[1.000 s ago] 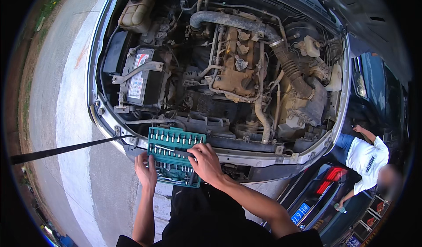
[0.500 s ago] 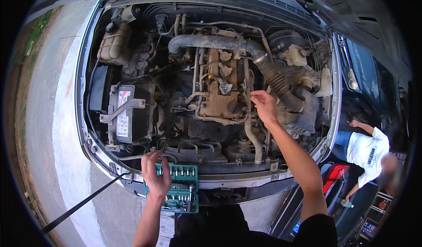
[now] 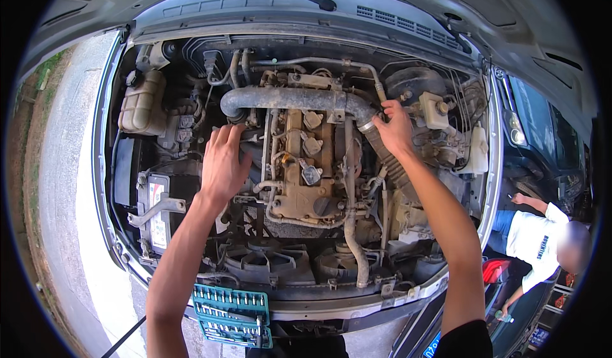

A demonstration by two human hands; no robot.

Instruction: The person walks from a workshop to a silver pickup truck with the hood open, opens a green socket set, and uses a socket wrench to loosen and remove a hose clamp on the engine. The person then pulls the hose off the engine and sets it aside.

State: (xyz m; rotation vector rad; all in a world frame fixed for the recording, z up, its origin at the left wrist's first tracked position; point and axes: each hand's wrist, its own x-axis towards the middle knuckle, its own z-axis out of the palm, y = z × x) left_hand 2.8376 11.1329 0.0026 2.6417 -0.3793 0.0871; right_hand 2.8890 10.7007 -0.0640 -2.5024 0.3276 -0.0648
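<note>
A thick grey air intake pipe (image 3: 287,99) crosses above the brown engine cover (image 3: 312,192). Its right end meets a ribbed rubber hose (image 3: 386,149) at a metal clamp (image 3: 366,127). My right hand (image 3: 396,130) is at this joint, fingers curled and thumb beside the pipe end; whatever lies between them is hidden. To the left of the engine, my left hand (image 3: 223,165) reaches palm down with its fingers stretched out and thumb apart. Its fingertips are just below the pipe's left end, near dark parts; contact cannot be made out.
A green socket set case (image 3: 231,316) lies open over the front edge. The battery (image 3: 158,214) and a coolant tank (image 3: 143,103) are on the left, a fluid reservoir (image 3: 433,111) on the right. The raised hood hangs overhead. Another person (image 3: 532,237) is beside cars at right.
My left hand has moved from above the socket case deep into the engine bay. My right hand has gone up and away to the pipe-and-hose joint. The view has shifted forward.
</note>
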